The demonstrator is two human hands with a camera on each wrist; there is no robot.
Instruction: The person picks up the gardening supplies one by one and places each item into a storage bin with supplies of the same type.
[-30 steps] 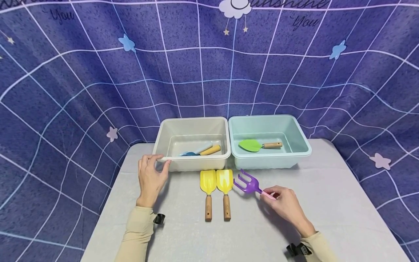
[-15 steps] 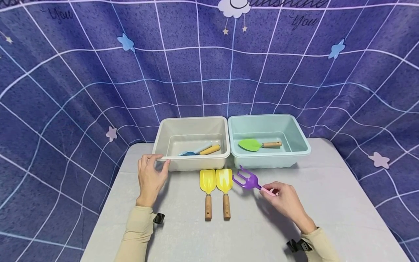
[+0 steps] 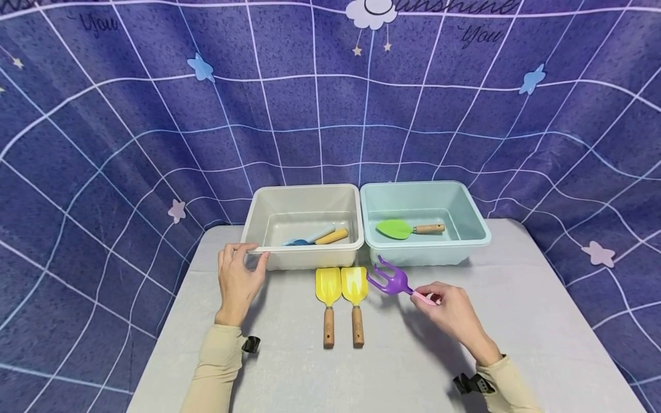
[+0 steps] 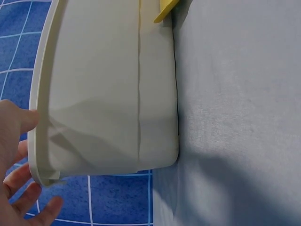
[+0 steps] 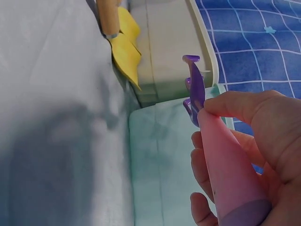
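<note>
My right hand (image 3: pixel 449 312) holds a small garden hand fork (image 3: pixel 395 281) by its pink handle (image 5: pixel 230 165), thumb on top in the right wrist view. Its purple tines point left, raised above the table before the light-teal bin (image 3: pixel 428 252). My left hand (image 3: pixel 240 284) holds the front-left rim of the cream bin (image 3: pixel 310 261), thumb outside, a finger over the edge; in the left wrist view the other fingers (image 4: pixel 49 209) are spread past the corner. Two yellow hand shovels (image 3: pixel 328 287) with wooden handles lie side by side in front of the cream bin.
The cream bin holds a tool with a yellow handle (image 3: pixel 331 236) and a light-blue one (image 3: pixel 321 232), partly hidden by the front wall. A green trowel (image 3: pixel 395 229) lies in the teal bin. Behind both hangs a blue grid-patterned cloth (image 3: pixel 330 103). Grey cloth covers the table (image 3: pixel 289 378).
The right hand has lifted the hand fork slightly, bringing its tines up closer to the teal bin's front wall. The left hand has stayed on the cream bin's rim.
</note>
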